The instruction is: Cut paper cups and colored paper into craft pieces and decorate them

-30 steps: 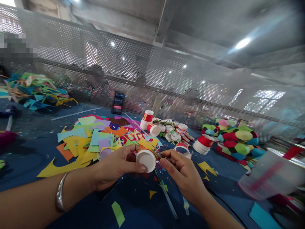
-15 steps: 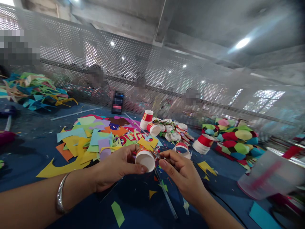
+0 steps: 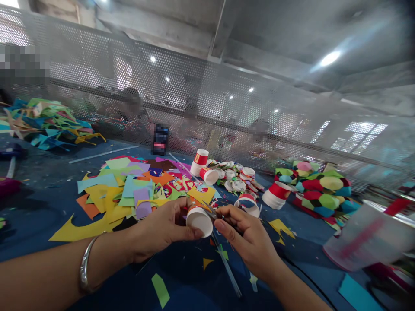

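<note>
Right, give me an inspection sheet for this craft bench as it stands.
Surface: dark blue table top, littered with cuttings.
Job's things: white paper cup and small scissors, blades at the cup's rim.
Clutter: coloured paper scraps, red-and-white cups, a colourful paper pile, clear container.
Grippers: left hand grips the paper cup; right hand holds the scissors.
Cables: thin black cord beside the right forearm.
Surroundings: perforated metal screen, blurred people behind it.

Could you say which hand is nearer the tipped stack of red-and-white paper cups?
Right. The right hand is just left of the stack; the left hand lies farther left.
</note>
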`<state>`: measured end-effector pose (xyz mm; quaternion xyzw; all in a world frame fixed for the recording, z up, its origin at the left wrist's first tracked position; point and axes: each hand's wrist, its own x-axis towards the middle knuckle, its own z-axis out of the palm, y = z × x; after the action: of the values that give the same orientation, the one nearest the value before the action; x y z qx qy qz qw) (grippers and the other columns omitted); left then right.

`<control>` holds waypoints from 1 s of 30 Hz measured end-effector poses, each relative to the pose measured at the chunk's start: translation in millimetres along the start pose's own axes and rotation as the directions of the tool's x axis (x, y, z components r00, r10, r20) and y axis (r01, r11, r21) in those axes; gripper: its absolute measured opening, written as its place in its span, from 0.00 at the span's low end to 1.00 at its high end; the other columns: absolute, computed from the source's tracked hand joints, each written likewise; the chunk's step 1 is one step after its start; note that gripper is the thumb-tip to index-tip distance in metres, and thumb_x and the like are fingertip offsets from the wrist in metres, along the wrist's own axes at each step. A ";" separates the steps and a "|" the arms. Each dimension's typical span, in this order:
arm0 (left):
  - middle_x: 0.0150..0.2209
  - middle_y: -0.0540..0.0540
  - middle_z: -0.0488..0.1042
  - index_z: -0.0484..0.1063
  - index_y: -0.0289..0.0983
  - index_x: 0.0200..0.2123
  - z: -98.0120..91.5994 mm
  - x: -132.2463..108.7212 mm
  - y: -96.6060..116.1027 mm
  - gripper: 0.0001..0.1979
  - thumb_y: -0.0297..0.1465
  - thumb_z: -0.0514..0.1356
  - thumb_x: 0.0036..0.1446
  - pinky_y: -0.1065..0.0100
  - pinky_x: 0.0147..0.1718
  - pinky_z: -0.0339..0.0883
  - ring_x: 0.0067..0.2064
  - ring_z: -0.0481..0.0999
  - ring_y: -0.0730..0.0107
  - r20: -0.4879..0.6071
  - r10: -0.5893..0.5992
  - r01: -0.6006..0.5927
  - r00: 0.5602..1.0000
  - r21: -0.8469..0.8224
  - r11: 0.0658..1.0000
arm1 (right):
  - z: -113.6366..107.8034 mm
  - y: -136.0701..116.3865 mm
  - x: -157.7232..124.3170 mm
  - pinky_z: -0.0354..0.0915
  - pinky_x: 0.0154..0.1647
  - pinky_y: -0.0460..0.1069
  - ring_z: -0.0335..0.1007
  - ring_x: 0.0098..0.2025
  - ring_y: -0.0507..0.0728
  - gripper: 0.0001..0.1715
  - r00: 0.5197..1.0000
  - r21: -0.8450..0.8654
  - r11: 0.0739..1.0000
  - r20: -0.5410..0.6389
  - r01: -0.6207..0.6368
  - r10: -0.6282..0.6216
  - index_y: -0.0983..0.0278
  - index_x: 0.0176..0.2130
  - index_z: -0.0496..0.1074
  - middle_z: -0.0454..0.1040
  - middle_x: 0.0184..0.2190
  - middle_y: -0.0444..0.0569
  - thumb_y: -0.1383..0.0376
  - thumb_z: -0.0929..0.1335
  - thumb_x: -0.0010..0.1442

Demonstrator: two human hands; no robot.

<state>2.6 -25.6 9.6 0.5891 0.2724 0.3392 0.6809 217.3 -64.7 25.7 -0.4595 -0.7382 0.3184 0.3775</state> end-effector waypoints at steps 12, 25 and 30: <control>0.32 0.53 0.73 0.65 0.37 0.35 1.4 0.0 1.1 0.17 0.30 0.70 0.47 0.69 0.34 0.57 0.34 0.69 0.73 0.012 0.002 -0.002 1.000 0.020 1.000 | 0.2 -2.7 -1.4 0.59 0.28 0.47 0.64 0.29 0.52 0.12 0.999 -0.012 1.000 0.021 0.025 -0.025 0.60 0.40 0.70 0.70 0.28 0.43 0.55 0.66 0.67; 0.32 0.52 0.72 0.65 0.37 0.35 -0.3 2.1 -4.9 0.19 0.31 0.72 0.46 0.68 0.34 0.56 0.34 0.68 0.73 0.058 0.026 -0.025 0.998 -0.016 1.000 | 0.4 -4.0 -2.4 0.61 0.29 0.48 0.66 0.29 0.53 0.12 0.999 -0.016 1.000 0.023 0.023 -0.023 0.60 0.40 0.71 0.71 0.28 0.44 0.55 0.66 0.66; 0.32 0.53 0.72 0.66 0.37 0.36 -0.5 2.3 -4.9 0.19 0.32 0.72 0.45 0.68 0.35 0.56 0.34 0.68 0.72 0.067 0.019 -0.018 0.998 -0.012 1.000 | 0.2 -4.5 -2.1 0.61 0.30 0.48 0.67 0.29 0.53 0.12 0.999 -0.016 1.000 0.036 0.018 -0.017 0.61 0.40 0.71 0.72 0.28 0.44 0.55 0.65 0.66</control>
<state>4.4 -23.8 4.8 0.5987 0.2419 0.3273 0.6898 215.8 -68.3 28.7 -0.4502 -0.7515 0.3174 0.3631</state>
